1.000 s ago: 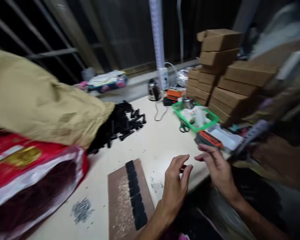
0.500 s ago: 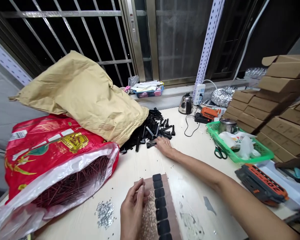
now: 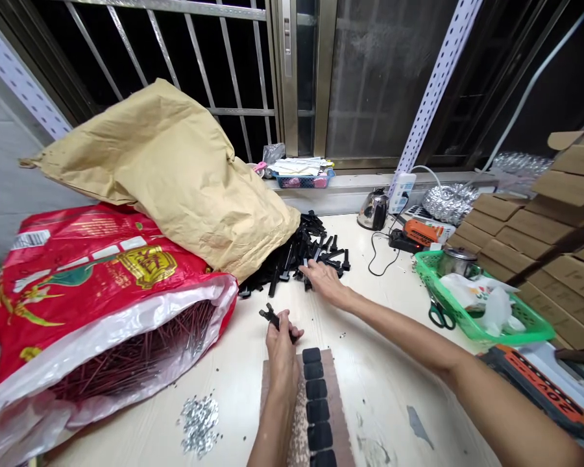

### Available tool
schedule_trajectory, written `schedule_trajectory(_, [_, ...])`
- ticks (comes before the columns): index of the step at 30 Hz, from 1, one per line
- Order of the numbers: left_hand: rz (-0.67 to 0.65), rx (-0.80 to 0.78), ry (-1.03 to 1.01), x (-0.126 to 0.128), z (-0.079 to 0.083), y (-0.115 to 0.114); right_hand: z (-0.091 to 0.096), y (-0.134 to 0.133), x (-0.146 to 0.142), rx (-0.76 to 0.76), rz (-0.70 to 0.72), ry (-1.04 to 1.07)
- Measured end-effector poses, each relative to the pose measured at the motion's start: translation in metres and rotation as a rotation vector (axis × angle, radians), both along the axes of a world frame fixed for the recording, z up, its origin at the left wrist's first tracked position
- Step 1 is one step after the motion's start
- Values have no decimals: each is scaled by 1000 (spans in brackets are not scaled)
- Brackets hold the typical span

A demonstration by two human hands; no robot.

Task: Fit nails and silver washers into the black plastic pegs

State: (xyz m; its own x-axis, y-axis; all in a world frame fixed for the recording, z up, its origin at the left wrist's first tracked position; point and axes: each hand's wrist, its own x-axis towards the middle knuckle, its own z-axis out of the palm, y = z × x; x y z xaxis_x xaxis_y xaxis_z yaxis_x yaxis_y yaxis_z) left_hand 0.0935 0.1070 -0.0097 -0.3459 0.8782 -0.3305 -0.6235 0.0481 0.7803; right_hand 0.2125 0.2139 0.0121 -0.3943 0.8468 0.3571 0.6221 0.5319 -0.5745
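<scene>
My left hand [image 3: 281, 337] is closed on a small black plastic part [image 3: 270, 316] just above the far end of a brown board [image 3: 338, 415]. A row of black pads [image 3: 314, 408] runs along that board. My right hand [image 3: 324, 280] reaches far forward, its fingers spread flat on the edge of a pile of black plastic parts [image 3: 296, 253]. The pile spills from the mouth of a tan paper sack [image 3: 175, 175].
A red bag [image 3: 102, 285] of thin dark rods lies open at the left. Silver bits [image 3: 198, 421] sit near the front. On the right are a green basket [image 3: 516, 324], scissors [image 3: 438, 312], an orange-black battery [image 3: 540, 383], a kettle [image 3: 372, 211] and stacked cardboard boxes [image 3: 540, 240].
My left hand moved forward off the board and now grips a black part. My right hand shifted slightly at the pile. The view tilted up a little.
</scene>
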Motion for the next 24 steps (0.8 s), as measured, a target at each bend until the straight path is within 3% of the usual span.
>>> schedule_trajectory(4, [0,-40,-7,5,-5,7,-2,30,12,48,66,-10])
schedule_trajectory(9, [3,71,55,8,-15,15,-6,3,0,64,138,4])
schedule_trajectory(11, [-52,109,37,5,-18,19,-8,-9,-12,-22,228,-20])
schedule_trajectory(14, [-47,103,-29,-9,-19,25,-10,-6,-35,-296,296,28])
schedule_trajectory(17, [121,97,-7,-25,-21,28,-10,14,-62,-353,94,104])
schedule_trajectory(20, [211,156,103,-32,-26,27,-10,28,-87,-271,-140,-93])
schedule_trajectory(24, [210,128,176,-29,-33,27,-12,21,-98,-254,-202,-180])
